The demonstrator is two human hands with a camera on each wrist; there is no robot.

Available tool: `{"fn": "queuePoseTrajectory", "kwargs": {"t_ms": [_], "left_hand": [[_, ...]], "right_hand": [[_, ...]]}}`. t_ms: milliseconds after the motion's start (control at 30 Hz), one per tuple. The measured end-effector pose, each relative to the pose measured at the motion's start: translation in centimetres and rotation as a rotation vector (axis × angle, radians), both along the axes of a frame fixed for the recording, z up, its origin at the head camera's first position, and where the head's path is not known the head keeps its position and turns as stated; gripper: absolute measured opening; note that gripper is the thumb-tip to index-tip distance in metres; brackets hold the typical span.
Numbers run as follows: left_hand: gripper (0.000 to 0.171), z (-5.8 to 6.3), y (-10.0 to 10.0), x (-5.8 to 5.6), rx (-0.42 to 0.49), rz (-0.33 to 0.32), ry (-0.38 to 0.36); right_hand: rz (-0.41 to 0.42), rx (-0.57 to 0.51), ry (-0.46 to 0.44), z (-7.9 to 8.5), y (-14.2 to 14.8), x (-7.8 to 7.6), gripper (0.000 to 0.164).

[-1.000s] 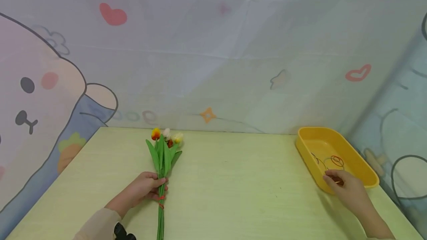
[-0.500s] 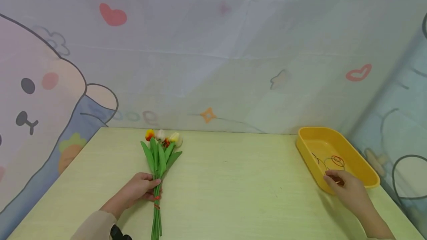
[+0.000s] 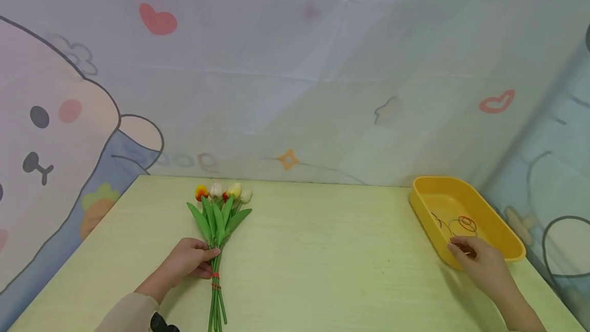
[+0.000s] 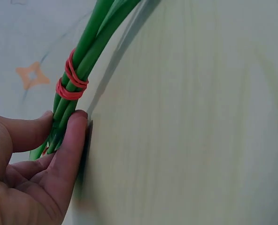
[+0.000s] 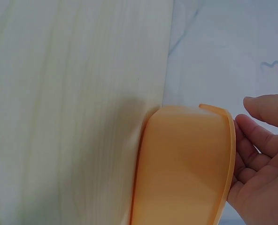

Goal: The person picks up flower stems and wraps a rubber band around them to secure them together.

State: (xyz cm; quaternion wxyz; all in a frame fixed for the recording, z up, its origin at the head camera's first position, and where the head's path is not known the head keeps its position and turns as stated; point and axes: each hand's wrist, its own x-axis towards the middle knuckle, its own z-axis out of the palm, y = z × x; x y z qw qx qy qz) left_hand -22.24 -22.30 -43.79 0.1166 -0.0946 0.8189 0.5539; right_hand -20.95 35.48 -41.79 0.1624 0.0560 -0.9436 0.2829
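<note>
My left hand (image 3: 189,260) pinches the green stems of a tulip bunch (image 3: 214,219) between thumb and fingers, low over the table. The blooms are orange, pale pink and yellow-white, above broad green leaves. Just below that hand, red rubber bands (image 4: 72,79) are wound round the stems, as the left wrist view shows close up. At the far right, my right hand (image 3: 479,265) is at the near rim of a yellow tray (image 3: 500,229). Its fingers are loosely bent, and the right wrist view has nothing between thumb and forefinger (image 5: 261,133).
Several thin rubber bands (image 3: 465,223) lie inside the tray, which stands at the table's right edge. A pale wooden table (image 3: 322,260) spans the space between the hands. Behind it hangs a printed cloth backdrop (image 3: 295,65).
My left hand has shifted slightly left with the tulips. The bunch has turned and spread, so another pale bloom shows on its right. The right hand stays at the tray.
</note>
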Motion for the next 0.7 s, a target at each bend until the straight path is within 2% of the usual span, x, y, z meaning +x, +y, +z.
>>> {"fn": "queuePoseTrajectory", "kwargs": {"t_ms": [200,433,700], "left_hand": [[0.02,0.39,0.05,0.26,-0.049,0.02,0.023],[0.025,0.39,0.08,0.4,-0.088,0.066,0.03],[0.026,0.46,-0.01,0.54,-0.147,0.06,0.073]], "right_hand": [[-0.003,-0.005,-0.03,0.06,0.0,-0.02,0.031],[-0.002,-0.001,-0.022,0.21,-0.18,0.05,0.03],[0.004,0.016,-0.029,0.38,-0.12,-0.21,0.03]]}}
